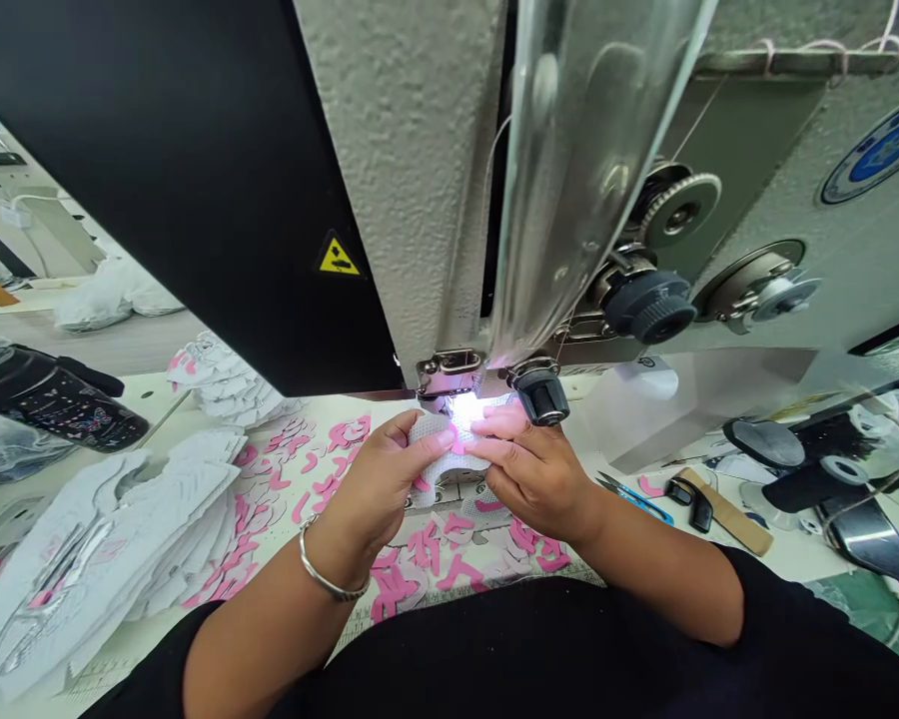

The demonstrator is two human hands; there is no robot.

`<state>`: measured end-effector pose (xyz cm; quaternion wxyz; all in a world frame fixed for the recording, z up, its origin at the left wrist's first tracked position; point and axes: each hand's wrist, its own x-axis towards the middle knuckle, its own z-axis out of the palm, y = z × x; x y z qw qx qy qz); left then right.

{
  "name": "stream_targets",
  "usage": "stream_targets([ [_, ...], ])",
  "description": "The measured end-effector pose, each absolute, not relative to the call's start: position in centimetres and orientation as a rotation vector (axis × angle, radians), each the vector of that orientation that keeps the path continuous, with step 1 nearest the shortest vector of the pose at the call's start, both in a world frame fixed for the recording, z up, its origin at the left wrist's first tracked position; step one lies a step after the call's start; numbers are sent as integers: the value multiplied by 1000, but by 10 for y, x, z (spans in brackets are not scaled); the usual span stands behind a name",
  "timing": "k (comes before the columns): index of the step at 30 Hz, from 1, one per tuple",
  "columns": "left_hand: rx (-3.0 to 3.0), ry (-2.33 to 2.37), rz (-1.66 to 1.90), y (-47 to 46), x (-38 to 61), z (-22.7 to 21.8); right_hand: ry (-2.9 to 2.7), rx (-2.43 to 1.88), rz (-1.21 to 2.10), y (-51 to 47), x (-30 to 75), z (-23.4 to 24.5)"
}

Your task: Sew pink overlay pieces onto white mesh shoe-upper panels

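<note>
- Gripping a white perforated mesh piece (441,461), the left hand (375,489) and right hand (531,474) hold it from either side, fingers closed on it, just in front of the sewing machine's presser foot (449,374)
- Pink-trimmed mesh pieces (345,434) lie scattered on the table (150,394) around both hands
- A stack of white pieces (112,539) sits left of the left hand
- Thread snips (633,497) lie right of the right hand
- A metal bangle (335,566) circles the left wrist

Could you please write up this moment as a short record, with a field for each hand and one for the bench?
Left hand: pinches a white mesh shoe piece beside the presser foot
Right hand: holds the same piece from the other side
Left wrist: metal bangle
Bench: pink-marked mesh pieces, blue-handled thread snips
</note>
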<state>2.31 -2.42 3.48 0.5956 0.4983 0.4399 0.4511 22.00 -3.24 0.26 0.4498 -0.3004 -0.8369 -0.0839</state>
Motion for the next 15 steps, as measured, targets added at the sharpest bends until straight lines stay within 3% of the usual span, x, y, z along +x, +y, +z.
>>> stream_targets([
  [15,956,965,1048,-19,31,42,-2097,-958,159,-18,223,31],
])
